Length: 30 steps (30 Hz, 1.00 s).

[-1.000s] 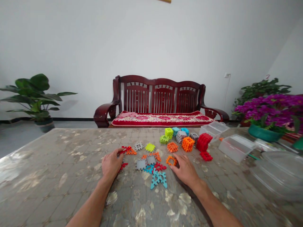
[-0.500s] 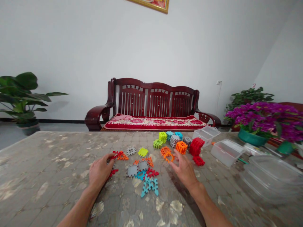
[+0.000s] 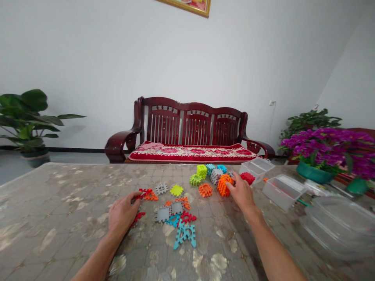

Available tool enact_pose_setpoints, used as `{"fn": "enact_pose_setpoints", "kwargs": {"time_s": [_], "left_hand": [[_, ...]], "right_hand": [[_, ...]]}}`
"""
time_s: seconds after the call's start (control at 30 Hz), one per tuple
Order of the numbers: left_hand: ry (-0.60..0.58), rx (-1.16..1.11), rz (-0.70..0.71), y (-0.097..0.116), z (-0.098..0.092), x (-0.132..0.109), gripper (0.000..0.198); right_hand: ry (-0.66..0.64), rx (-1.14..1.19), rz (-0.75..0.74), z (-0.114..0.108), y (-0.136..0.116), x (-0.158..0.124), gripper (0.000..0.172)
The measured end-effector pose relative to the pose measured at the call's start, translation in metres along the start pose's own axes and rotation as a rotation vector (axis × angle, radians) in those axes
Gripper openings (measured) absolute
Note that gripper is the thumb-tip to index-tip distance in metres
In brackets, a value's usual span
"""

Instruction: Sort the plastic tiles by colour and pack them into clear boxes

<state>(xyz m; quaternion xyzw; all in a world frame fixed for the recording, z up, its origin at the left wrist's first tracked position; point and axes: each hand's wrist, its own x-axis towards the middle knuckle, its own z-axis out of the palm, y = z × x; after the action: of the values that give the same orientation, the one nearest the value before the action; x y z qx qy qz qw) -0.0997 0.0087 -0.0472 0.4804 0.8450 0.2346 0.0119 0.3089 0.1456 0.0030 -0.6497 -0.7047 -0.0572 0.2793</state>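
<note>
Pinching a red piece (image 3: 144,191) between thumb and finger of the left hand (image 3: 122,212), left of centre in the frame. Touching the right side of the orange stack (image 3: 223,186) with thumb and fingertips of the right hand (image 3: 243,191), right of centre; cannot tell whether clamped on it or merely resting there. Already in thick stacks, so seemingly partly done, right of centre: lime stack (image 3: 201,171), grey stack (image 3: 216,176), red stack (image 3: 248,178). Apparently left loose, around lower centre: grey tile (image 3: 163,214), lime tile (image 3: 176,190), light-blue piece (image 3: 184,233), orange triangle (image 3: 150,194).
</note>
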Motion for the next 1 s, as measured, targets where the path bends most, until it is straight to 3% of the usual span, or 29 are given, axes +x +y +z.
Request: {"fn": "enact_pose_setpoints", "kwargs": {"time_s": [0.2, 0.33, 0.47, 0.63, 0.93, 1.0], "left_hand": [[0.019, -0.045, -0.022, 0.002, -0.001, 0.0, 0.033], [0.029, -0.116, -0.051, 0.005, -0.004, -0.003, 0.031], [0.045, -0.225, -0.11, 0.006, -0.004, -0.004, 0.029], [0.1, -0.268, -0.176, 0.004, -0.001, -0.004, 0.032], [0.075, -0.253, -0.121, 0.003, 0.002, -0.004, 0.034], [0.129, -0.19, -0.062, 0.004, 0.002, -0.006, 0.034]], "right_hand": [[0.036, -0.032, -0.059, -0.002, 0.0, -0.005, 0.044], [0.109, 0.183, -0.218, 0.01, -0.017, -0.021, 0.035], [-0.101, 0.393, -0.341, 0.032, -0.051, -0.045, 0.029], [-0.324, 0.398, -0.458, 0.047, -0.091, -0.066, 0.031], [-0.465, 0.293, -0.413, 0.052, -0.118, -0.064, 0.055], [-0.483, 0.251, -0.43, 0.052, -0.121, -0.065, 0.053]]}}
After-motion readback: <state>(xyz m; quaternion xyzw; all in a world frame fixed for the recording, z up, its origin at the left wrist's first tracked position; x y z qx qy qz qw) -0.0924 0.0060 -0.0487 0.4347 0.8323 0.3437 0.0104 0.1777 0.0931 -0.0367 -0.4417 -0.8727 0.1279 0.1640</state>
